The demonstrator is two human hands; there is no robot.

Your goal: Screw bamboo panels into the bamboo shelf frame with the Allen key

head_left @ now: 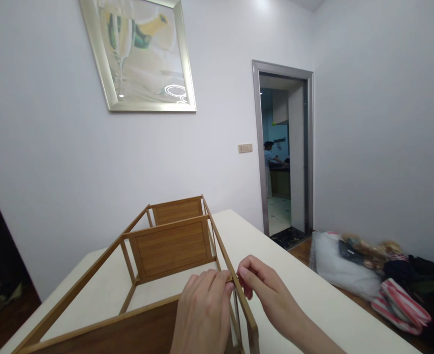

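A brown wooden shelf frame with several upright panels and long side rails lies on a white table. My left hand is closed over the top edge of the nearest panel, where it meets the right rail. Its fingertips reach the inner side of that rail. Just outside the same rail, my right hand has its fingers curled, with thumb and forefinger close together at the joint. Whatever those fingertips hold is too small or hidden to make out.
The white table extends to the right of the frame. A plastic-wrapped bundle and a red-and-white striped cloth lie on the floor at right. Beyond the doorway a person stands at a counter. A framed picture hangs on the wall.
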